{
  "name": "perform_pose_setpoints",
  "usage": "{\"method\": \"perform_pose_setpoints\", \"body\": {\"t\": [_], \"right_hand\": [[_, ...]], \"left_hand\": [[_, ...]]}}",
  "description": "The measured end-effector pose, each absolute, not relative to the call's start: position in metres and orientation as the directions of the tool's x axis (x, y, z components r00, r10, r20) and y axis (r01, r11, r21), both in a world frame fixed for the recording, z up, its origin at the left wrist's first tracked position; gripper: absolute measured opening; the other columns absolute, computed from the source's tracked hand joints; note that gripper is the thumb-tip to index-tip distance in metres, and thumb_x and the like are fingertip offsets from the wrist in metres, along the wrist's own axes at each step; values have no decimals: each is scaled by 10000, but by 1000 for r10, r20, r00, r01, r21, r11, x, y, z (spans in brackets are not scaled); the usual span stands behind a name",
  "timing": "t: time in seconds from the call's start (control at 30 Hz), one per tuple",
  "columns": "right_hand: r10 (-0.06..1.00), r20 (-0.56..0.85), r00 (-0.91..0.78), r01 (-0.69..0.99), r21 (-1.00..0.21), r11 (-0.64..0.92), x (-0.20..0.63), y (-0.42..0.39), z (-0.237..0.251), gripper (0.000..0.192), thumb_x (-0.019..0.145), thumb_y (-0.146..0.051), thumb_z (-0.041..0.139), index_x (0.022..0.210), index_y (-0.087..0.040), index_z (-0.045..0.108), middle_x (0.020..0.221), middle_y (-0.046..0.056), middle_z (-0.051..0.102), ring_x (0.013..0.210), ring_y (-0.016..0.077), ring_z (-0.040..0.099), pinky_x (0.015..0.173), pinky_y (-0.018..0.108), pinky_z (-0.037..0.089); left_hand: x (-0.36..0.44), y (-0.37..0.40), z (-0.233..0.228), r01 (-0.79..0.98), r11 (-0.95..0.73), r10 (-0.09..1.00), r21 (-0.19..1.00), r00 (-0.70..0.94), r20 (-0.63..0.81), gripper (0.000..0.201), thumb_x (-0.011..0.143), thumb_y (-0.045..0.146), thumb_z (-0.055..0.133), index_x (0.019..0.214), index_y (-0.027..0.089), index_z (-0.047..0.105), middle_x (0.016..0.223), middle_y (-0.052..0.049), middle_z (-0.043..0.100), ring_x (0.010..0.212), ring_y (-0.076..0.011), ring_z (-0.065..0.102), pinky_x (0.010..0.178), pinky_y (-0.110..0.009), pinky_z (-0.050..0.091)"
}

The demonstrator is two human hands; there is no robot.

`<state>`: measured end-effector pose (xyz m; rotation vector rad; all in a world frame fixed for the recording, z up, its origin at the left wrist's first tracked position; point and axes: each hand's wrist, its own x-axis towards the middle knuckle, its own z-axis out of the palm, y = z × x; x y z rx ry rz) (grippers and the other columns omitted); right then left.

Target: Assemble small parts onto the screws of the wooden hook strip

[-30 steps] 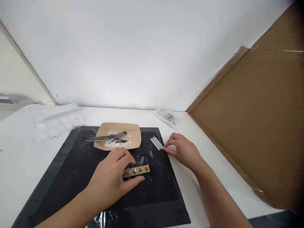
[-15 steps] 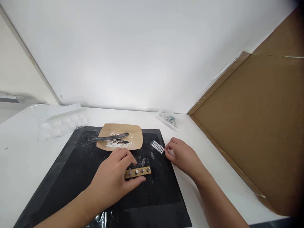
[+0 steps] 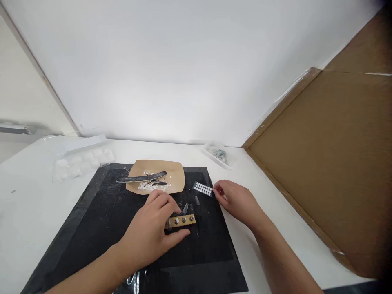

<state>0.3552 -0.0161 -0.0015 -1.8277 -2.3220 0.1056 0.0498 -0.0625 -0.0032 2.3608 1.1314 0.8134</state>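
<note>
A small tan strip with a row of round studs lies flat on the black mat, near the mat's middle. The left hand covers the strip's left end, thumb on the near edge and fingers curled over the far edge, so it looks pinned in place rather than lifted; the grasp is a light pinch that steadies it against the mat.

Just beyond the strip lie two clear nail tips, loose on the mat and within reach of both hands.

To the right, a dark sheet of white dots rests at the mat's right edge. The right hand touches that sheet's right end with its fingertips, fingers bent together as if pinching its corner; whether it actually grips the sheet or only presses on it I cannot tell.

Farther back on the mat sits a brown paper tray holding white bits and a long file, apparently parked there to keep debris off the mat.

Off the mat, on the white table, a clear blister pack lies far left and a small clear box far right, beside a cardboard panel leaning up at the right.
</note>
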Motion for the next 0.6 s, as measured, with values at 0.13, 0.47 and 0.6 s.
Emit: {"method": "perform_pose_setpoints", "body": {"t": [0.13, 0.47, 0.6], "right_hand": [[974, 120, -192, 963, -167, 211, 355, -17, 0, 168, 1029, -272, 518, 897, -236, 616, 856, 14, 740, 720, 198, 661, 595, 297, 366], [925, 375, -70, 968, -200, 154, 345, -13, -4, 217, 1091, -356, 436, 1024, -225, 595, 1088, 69, 711, 832, 206, 665, 582, 293, 350], [893, 448, -35, 955, -247, 161, 349, -11, -5, 190, 1065, -353, 510, 965, -236, 621, 998, 36, 709, 768, 196, 643, 550, 284, 328]], "left_hand": [[53, -64, -10, 547, -608, 787, 576, 510, 347, 324, 853, 289, 869, 1078, 219, 647, 1105, -63, 671, 1104, -280, 554, 943, -442, 534], [56, -62, -14, 542, -621, 779, 566, 509, 366, 336, 854, 278, 868, 1107, 199, 663, 1069, -67, 678, 1101, -285, 542, 963, -462, 528], [59, -63, -18, 550, -601, 793, 580, 499, 349, 309, 853, 267, 862, 1089, 187, 678, 1035, -72, 691, 1084, -292, 551, 947, -471, 530]]}}
